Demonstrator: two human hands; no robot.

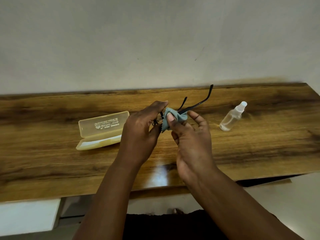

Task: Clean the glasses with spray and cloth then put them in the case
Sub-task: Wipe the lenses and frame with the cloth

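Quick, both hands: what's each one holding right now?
Left hand: closed on the glasses frame.
Right hand: pinching the cloth against the glasses.

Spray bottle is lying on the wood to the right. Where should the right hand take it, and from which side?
Grip the spray bottle around the middle of its clear body, coming from above with the right hand. It lies on its side on the table, nozzle pointing away, so the round body is open to fingers; the narrow cap gives less hold.
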